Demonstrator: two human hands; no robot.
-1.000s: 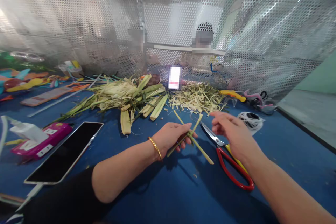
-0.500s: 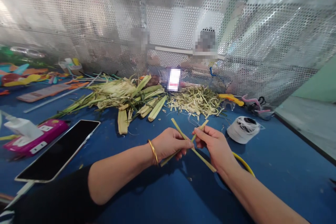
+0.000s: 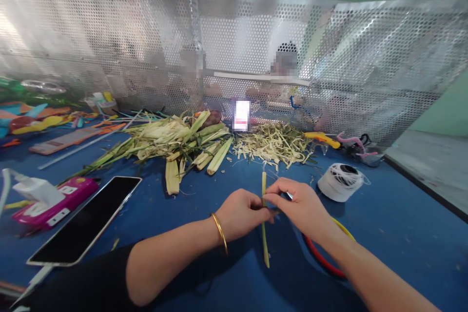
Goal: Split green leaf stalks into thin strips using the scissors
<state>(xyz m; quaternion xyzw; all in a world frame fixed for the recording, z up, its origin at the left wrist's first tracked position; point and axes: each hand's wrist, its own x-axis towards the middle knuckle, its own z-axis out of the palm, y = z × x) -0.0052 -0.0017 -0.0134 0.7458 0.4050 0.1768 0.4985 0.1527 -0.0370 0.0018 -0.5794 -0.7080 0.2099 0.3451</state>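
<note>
My left hand [image 3: 243, 214], with a gold bangle at its wrist, pinches pale green plant strips [image 3: 265, 246] above the blue table. One strip stands nearly in line with my view, passing between the fingertips of both hands. My right hand [image 3: 298, 207] is closed on the strips from the other side, its thumb and forefinger together; the crossing point is mostly hidden by fingers. Under my right hand and forearm lie scissors with red and yellow handles [image 3: 321, 256], largely covered. To the right of that hand stands a spool of white thread [image 3: 340, 183].
Leafy stalks [image 3: 164, 136] are heaped behind my hands, beside a pile of cut shreds [image 3: 274, 141]. At left lie a phone [image 3: 87, 219] and a magenta power strip [image 3: 54, 204] with a white charger. A perforated metal screen [image 3: 241, 24] closes off the back, with people behind it.
My right hand has come in from above the scissors and taken hold of the strips beside my left hand. The crossed strips have turned, one now pointing nearly straight away from me.
</note>
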